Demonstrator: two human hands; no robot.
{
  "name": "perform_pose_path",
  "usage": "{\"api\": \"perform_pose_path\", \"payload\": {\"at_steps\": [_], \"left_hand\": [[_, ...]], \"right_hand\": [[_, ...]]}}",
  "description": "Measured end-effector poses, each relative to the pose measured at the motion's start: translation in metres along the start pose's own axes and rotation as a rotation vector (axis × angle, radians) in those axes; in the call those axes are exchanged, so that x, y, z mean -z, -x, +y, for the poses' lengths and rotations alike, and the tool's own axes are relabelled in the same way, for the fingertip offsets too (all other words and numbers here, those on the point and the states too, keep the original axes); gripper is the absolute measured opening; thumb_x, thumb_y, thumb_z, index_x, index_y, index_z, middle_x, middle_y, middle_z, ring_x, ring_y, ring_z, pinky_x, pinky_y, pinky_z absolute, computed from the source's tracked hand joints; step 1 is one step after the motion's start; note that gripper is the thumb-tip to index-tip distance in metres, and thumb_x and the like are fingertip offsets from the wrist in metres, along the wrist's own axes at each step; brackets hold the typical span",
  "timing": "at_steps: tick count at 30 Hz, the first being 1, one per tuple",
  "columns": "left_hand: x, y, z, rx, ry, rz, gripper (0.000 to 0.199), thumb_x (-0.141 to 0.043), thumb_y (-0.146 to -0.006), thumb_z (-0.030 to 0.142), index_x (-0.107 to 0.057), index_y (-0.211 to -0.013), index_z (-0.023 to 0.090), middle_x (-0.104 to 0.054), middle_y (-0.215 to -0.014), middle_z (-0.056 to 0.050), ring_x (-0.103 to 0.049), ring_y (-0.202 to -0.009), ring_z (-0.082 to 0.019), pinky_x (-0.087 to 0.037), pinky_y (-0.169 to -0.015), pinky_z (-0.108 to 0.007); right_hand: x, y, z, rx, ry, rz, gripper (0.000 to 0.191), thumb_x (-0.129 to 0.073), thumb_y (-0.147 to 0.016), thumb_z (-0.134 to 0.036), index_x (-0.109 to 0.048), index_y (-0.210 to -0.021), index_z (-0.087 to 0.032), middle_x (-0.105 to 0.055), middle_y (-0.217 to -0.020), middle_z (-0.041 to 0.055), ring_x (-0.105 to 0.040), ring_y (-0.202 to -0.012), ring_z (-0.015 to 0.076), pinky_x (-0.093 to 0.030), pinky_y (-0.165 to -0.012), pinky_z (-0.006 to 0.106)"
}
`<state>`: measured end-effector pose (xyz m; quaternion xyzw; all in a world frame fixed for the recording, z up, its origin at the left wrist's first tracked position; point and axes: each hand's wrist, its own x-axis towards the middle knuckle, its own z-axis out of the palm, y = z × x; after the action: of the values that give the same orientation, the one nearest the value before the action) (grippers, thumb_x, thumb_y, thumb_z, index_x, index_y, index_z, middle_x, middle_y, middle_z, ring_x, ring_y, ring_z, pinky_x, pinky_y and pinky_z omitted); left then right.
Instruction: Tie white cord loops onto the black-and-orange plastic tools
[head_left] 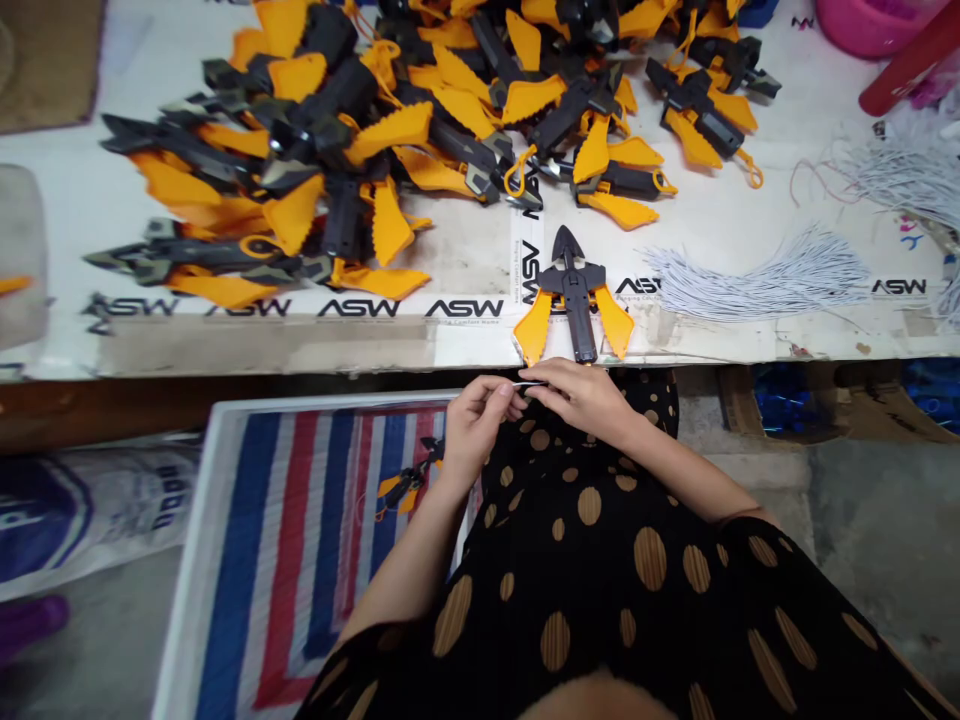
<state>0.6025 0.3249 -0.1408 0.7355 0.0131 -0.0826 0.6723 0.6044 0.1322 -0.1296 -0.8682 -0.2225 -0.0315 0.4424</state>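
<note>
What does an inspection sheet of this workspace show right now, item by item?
surface: white table covering printed with black ASW lettering, scuffed near its edge.
job's things: thin white strand pinched between the hands; black-and-orange arrow-shaped plastic piece lying alone near the table edge.
clutter: heap of similar black-and-orange plastic pieces; round pink plastic tub.
grips: left hand and right hand both pinch the strand.
cables: bundle of thin white cords fanned out on the table.
surroundings: white-framed tray lined with red, white and blue striped fabric.
</note>
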Motion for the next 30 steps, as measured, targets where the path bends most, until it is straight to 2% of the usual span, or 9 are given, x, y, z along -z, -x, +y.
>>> {"api": "perform_pose_path", "payload": {"at_steps": [3, 5, 8, 10, 13, 16, 24, 30], "left_hand": [[-0.002, -0.002, 0.001, 0.003, 0.065, -0.030, 0.030, -0.070, -0.089, 0.047, -0.068, -0.086, 0.018, -0.071, -0.070, -0.001, -0.062, -0.058, -0.012, -0.053, -0.061, -0.024], [-0.002, -0.006, 0.001, 0.010, 0.074, -0.033, 0.031, -0.070, -0.089, 0.048, -0.069, -0.088, 0.017, -0.072, -0.072, -0.002, -0.062, -0.058, -0.012, -0.052, -0.060, -0.023], [-0.001, -0.017, -0.003, 0.024, 0.057, 0.004, 0.037, -0.070, -0.088, 0.051, -0.071, -0.095, 0.015, -0.074, -0.077, -0.004, -0.060, -0.056, -0.010, -0.051, -0.056, -0.021], [-0.001, -0.024, -0.008, 0.048, 0.038, 0.007, 0.043, -0.073, -0.085, 0.053, -0.072, -0.102, 0.013, -0.076, -0.079, -0.006, -0.060, -0.054, -0.010, -0.050, -0.053, -0.021], [-0.005, -0.031, -0.015, 0.092, 0.037, -0.030, 0.052, -0.076, -0.080, 0.055, -0.071, -0.109, 0.012, -0.076, -0.079, -0.007, -0.059, -0.051, -0.010, -0.049, -0.050, -0.021], [-0.009, -0.033, -0.017, 0.103, 0.066, -0.045, 0.054, -0.078, -0.078, 0.055, -0.071, -0.111, 0.012, -0.077, -0.079, -0.007, -0.060, -0.051, -0.010, -0.051, -0.051, -0.022], [-0.015, -0.034, -0.021, 0.099, 0.114, -0.064, 0.056, -0.080, -0.076, 0.055, -0.070, -0.110, 0.011, -0.077, -0.079, -0.008, -0.061, -0.052, -0.011, -0.051, -0.050, -0.022], [-0.017, -0.034, -0.020, 0.090, 0.113, -0.058, 0.053, -0.080, -0.076, 0.054, -0.070, -0.108, 0.012, -0.077, -0.079, -0.007, -0.062, -0.053, -0.011, -0.052, -0.051, -0.022]], "right_hand": [[-0.004, -0.007, 0.002, -0.022, -0.039, 0.003, 0.022, -0.053, -0.103, -0.030, -0.072, -0.107, -0.020, -0.073, -0.096, 0.0050, -0.069, -0.085, 0.0142, -0.052, -0.080, 0.024], [0.004, -0.012, 0.003, -0.048, 0.001, -0.013, 0.020, -0.054, -0.102, -0.028, -0.071, -0.103, -0.019, -0.072, -0.093, 0.0041, -0.066, -0.078, 0.0132, -0.049, -0.075, 0.023], [0.020, -0.022, 0.000, -0.118, 0.190, -0.044, 0.019, -0.052, -0.101, -0.024, -0.070, -0.102, -0.017, -0.071, -0.100, 0.0060, -0.065, -0.082, 0.0150, -0.044, -0.074, 0.025], [0.028, -0.031, -0.003, -0.162, 0.341, -0.112, 0.021, -0.050, -0.102, -0.023, -0.069, -0.104, -0.016, -0.071, -0.104, 0.0079, -0.066, -0.087, 0.0175, -0.041, -0.074, 0.027], [0.033, -0.041, -0.011, -0.199, 0.507, -0.257, 0.025, -0.045, -0.104, -0.024, -0.068, -0.105, -0.015, -0.071, -0.107, 0.0098, -0.066, -0.089, 0.0198, -0.037, -0.070, 0.030], [0.033, -0.044, -0.017, -0.214, 0.582, -0.330, 0.027, -0.043, -0.106, -0.025, -0.067, -0.107, -0.015, -0.070, -0.108, 0.0099, -0.067, -0.089, 0.0204, -0.034, -0.066, 0.031], [0.034, -0.043, -0.022, -0.215, 0.655, -0.393, 0.028, -0.040, -0.107, -0.026, -0.066, -0.111, -0.015, -0.070, -0.112, 0.0093, -0.069, -0.091, 0.0208, -0.029, -0.062, 0.033], [0.030, -0.042, -0.020, -0.236, 0.661, -0.332, 0.028, -0.039, -0.108, -0.027, -0.064, -0.112, -0.015, -0.069, -0.113, 0.0090, -0.069, -0.091, 0.0201, -0.028, -0.062, 0.033]]}}
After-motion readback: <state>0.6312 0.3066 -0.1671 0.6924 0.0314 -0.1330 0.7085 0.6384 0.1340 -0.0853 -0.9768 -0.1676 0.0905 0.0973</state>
